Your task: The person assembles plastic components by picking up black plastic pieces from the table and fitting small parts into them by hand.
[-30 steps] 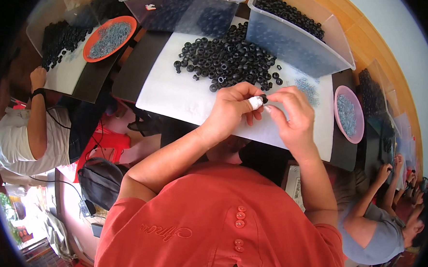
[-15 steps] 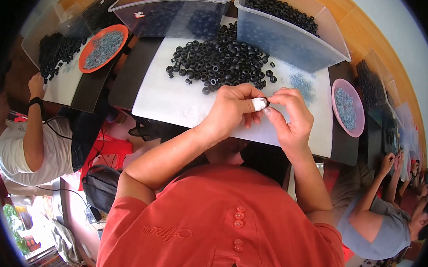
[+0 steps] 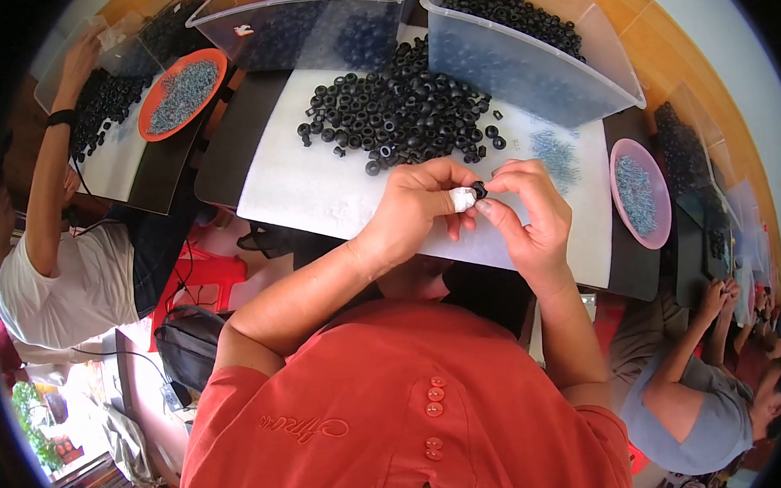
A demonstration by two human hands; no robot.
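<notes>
Over the front part of the white work sheet, both my hands meet at a small black ring-shaped part. My left hand, its thumb tip wrapped in white, pinches the part from the left. My right hand closes thumb and forefinger on the part's right side; anything smaller between those fingertips is hidden. Just beyond lies a heap of similar black parts, several of them loose at its edge. Right of the heap, thin bluish-grey pieces, apparently screws, are scattered on the sheet.
Two clear plastic bins full of black parts stand behind the heap. A pink bowl of screws sits at the right, an orange dish at the left. Co-workers sit on both sides; one arm reaches into a bin.
The black part now shows more plainly between my fingertips, and my hands have shifted slightly left. The left co-worker's arm has moved up from the table to the bin.
</notes>
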